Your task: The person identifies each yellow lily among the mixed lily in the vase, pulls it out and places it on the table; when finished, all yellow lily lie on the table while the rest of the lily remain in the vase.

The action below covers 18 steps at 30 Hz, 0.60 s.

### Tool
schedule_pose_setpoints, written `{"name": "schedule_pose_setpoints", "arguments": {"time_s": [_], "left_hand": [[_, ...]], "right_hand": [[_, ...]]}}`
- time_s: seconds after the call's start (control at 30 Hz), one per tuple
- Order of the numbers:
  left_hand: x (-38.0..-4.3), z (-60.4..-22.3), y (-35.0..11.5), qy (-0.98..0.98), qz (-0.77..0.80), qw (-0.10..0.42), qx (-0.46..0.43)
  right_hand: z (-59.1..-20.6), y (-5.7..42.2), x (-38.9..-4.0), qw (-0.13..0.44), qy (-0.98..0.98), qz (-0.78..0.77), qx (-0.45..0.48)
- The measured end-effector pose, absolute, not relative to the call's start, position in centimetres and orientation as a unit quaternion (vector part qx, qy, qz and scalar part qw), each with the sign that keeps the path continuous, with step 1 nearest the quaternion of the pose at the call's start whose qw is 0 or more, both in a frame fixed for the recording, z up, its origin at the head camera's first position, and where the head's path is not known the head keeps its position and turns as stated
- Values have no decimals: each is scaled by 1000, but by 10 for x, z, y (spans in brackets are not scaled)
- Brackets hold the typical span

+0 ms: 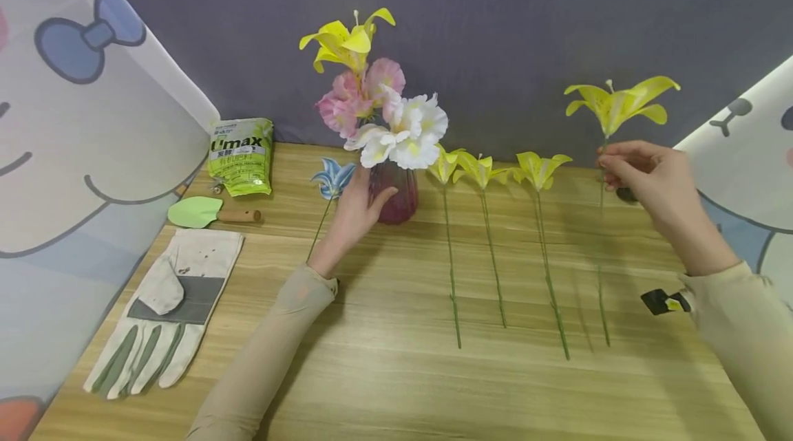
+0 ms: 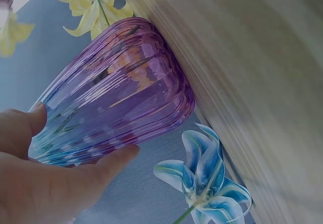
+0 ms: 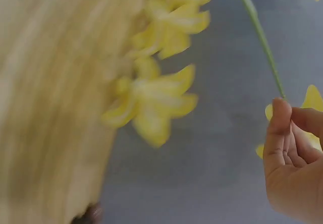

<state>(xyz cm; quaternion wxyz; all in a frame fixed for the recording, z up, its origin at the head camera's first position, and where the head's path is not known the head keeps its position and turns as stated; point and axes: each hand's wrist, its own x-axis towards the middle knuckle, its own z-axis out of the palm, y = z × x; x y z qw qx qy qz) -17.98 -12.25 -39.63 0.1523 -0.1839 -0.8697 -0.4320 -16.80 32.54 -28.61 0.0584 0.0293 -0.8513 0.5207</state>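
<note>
My left hand (image 1: pixel 354 210) grips the ribbed glass vase (image 2: pixel 116 88), purple fading to blue, with thumb and fingers around its sides. A yellow lily (image 1: pixel 343 42), pink flowers (image 1: pixel 353 97) and white flowers (image 1: pixel 405 130) rise from the vase. Over the right side of the table, my right hand (image 1: pixel 650 179) pinches the green stem of another yellow lily (image 1: pixel 613 107) just below its bloom, the stem hanging down. Close beside the left hand lies a blue lily (image 2: pixel 202 178) on a long stem. Between the hands several yellow lilies (image 1: pixel 541 169) lie with stems toward the front.
On the left of the wooden table (image 1: pixel 396 386) are a green fertilizer bag (image 1: pixel 241 159), a small trowel (image 1: pixel 197 212) with a wooden handle, and a white-and-grey work glove (image 1: pixel 167 310). A dark grey wall (image 1: pixel 495 42) stands behind. Cartoon-printed panels (image 1: pixel 80 152) flank both sides.
</note>
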Motion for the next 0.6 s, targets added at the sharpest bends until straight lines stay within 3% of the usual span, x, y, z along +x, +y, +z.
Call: {"name": "schedule_pose_setpoints", "arguments": {"time_s": [0.33, 0.6], "left_hand": [[-179, -395, -122, -872, -430, 148, -179], [-180, -396, -122, -871, -433, 148, -180]], "right_hand": [[-336, 382, -174, -12, -905, 425, 24], [-363, 394, -186, -64, -926, 367, 59]]}}
